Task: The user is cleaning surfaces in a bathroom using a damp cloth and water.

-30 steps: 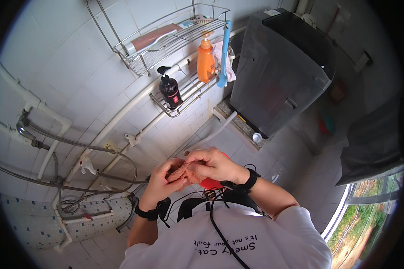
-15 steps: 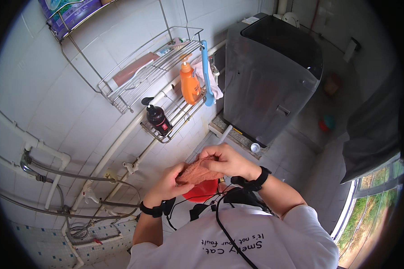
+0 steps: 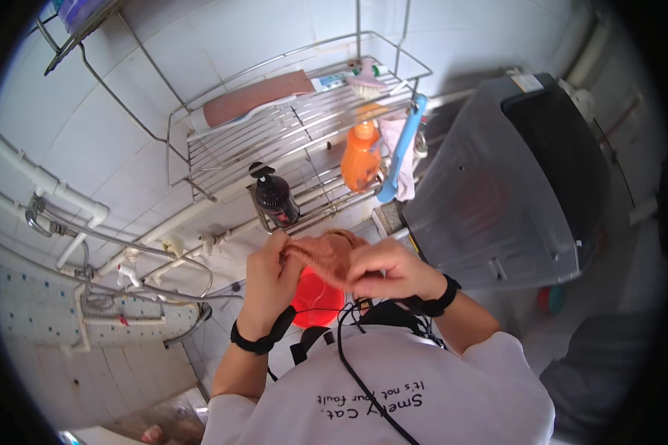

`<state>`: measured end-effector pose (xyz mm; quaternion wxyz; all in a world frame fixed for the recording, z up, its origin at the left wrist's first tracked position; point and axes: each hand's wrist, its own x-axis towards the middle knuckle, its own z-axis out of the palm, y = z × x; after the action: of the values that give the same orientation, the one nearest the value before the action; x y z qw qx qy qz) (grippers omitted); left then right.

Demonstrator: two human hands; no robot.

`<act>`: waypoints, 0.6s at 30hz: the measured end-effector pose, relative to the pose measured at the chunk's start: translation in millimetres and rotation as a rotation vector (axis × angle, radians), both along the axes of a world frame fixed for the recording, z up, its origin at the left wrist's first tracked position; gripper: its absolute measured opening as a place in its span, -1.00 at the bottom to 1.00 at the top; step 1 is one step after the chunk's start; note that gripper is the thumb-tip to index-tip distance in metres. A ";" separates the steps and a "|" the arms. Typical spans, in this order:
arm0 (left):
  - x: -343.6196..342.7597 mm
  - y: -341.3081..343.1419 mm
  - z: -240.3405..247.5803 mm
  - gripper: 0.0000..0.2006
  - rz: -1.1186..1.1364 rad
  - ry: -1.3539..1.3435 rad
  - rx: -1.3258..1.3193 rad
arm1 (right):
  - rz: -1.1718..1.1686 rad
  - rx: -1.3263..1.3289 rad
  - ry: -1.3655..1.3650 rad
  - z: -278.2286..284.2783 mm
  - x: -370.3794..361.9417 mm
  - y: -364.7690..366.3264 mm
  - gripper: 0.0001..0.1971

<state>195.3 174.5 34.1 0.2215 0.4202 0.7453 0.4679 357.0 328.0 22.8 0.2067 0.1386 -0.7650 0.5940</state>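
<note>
An orange-brown towel (image 3: 323, 254) hangs stretched between my two hands, in front of my chest. My left hand (image 3: 267, 273) is closed on its left end, thumb and fingers pinched together. On the other side, my right hand (image 3: 395, 271) grips the towel's right edge with curled fingers. Below them stands a red bucket (image 3: 319, 298), partly covered by the towel and by a black cable. Both wrists wear black bands.
A wire rack (image 3: 297, 122) on the tiled wall holds a scrub brush (image 3: 365, 80), an orange pump bottle (image 3: 361, 157) and a dark pump bottle (image 3: 276, 196). A blue handle (image 3: 403, 152) hangs at its end. To the right stands a grey washing machine (image 3: 490, 189); pipes and a tap (image 3: 128, 268) line the left.
My hands have moved apart, and the bunched towel is now spread between them. My view has shifted, bringing the rack and washing machine closer and showing more of the bucket.
</note>
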 end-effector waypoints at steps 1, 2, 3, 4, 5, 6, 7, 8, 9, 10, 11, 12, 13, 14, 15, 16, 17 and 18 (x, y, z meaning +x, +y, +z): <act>1.4 2.5 -3.7 -0.96 -0.026 -0.117 0.143 | 0.042 -0.067 -0.013 -2.7 -6.2 10.9 -0.90; 2.6 2.6 -2.8 -0.96 0.006 -0.116 0.133 | 0.075 -0.140 -0.030 -6.9 -11.0 15.8 -0.86; 4.0 2.5 -0.3 -0.95 -0.055 -0.219 0.245 | -0.121 -0.114 0.091 -11.6 -23.2 20.4 -0.74; 6.0 -2.4 2.0 -0.94 -0.108 -0.322 0.356 | -0.254 -0.356 -0.050 -6.5 -28.5 10.3 -0.62; 10.0 -1.1 5.5 -0.91 -0.087 -0.405 0.434 | -0.147 -0.216 -0.068 -12.8 -32.8 15.8 -0.57; 10.1 -0.5 10.9 -0.91 -0.061 -0.398 0.431 | -0.042 -0.076 -0.080 -23.8 -38.9 21.3 -0.53; 9.0 4.1 16.5 -0.92 -0.046 -0.373 0.458 | -0.034 -0.080 -0.080 -38.3 -44.1 25.1 -0.53; 8.1 4.0 20.9 -0.92 -0.030 -0.341 0.485 | 0.086 -0.042 -0.298 -52.6 -51.8 25.8 -0.48; -3.3 -4.4 8.7 -0.89 -0.036 -0.425 0.476 | 0.202 0.000 -0.513 -61.2 -56.5 25.8 -0.43; -8.9 -11.8 8.7 -0.89 -0.021 -0.417 0.477 | 0.218 0.003 -0.509 -48.2 -60.3 23.9 -0.43; -13.3 -17.8 9.2 -0.82 0.091 -0.339 0.369 | 0.169 -0.328 -0.495 -20.4 -60.2 22.2 -0.51; -19.1 -23.4 8.3 -0.75 0.201 -0.260 0.259 | 0.116 -0.657 -0.472 0.9 -61.1 22.7 -0.59; -26.9 -35.0 3.3 -0.66 0.237 -0.135 0.187 | 0.128 -0.662 -0.384 10.1 -62.1 26.0 -0.74; -30.6 -49.4 -4.3 -0.67 0.267 -0.154 0.233 | 0.126 -0.656 -0.374 6.2 -65.4 36.6 -0.74; -34.2 -67.1 -12.3 -0.69 0.290 -0.204 0.241 | 0.182 -0.943 -0.341 -6.0 -69.7 51.2 -0.68; -36.9 -83.9 -18.4 -0.71 0.307 -0.257 0.249 | 0.235 -1.228 -0.299 -16.5 -75.2 64.2 -0.61; -36.9 -99.7 -21.5 -0.74 0.329 -0.303 0.238 | 0.107 -1.241 -0.348 -22.2 -82.2 73.6 -0.57; -36.5 -116.1 -26.1 -0.77 0.355 -0.349 0.225 | 0.105 -1.236 -0.342 -18.3 -91.2 77.6 -0.57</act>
<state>158.8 58.4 8.0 0.2130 0.2179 0.7010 0.6447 265.7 405.7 4.5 0.0943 -0.0654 -0.2959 0.9483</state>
